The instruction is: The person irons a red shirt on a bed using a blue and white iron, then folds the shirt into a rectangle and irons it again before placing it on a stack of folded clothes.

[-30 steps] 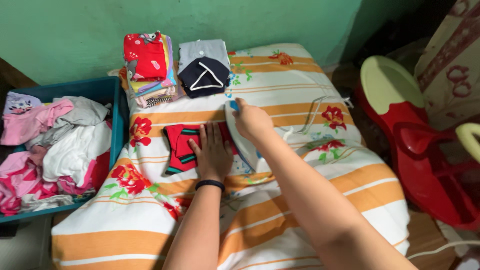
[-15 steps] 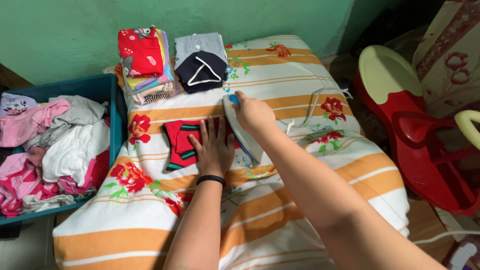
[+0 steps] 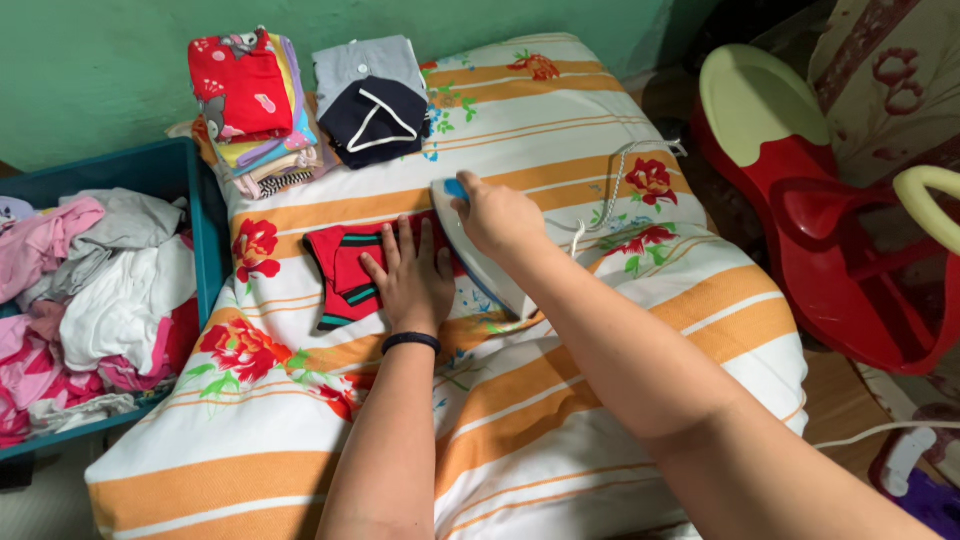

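My left hand lies flat, fingers spread, on a small red garment with dark green stripes spread on a striped floral cloth. My right hand grips the handle of a white iron with a blue button, standing right beside the garment and my left hand. The iron's cord trails off to the right over the cloth.
Two stacks of folded clothes sit at the far end: a colourful one and a grey and navy one. A teal crate of unfolded laundry stands at the left. A red plastic chair is at the right.
The camera has tilted, so everything sits higher and further left in view. Both hands keep their hold; the iron has stayed next to the garment.
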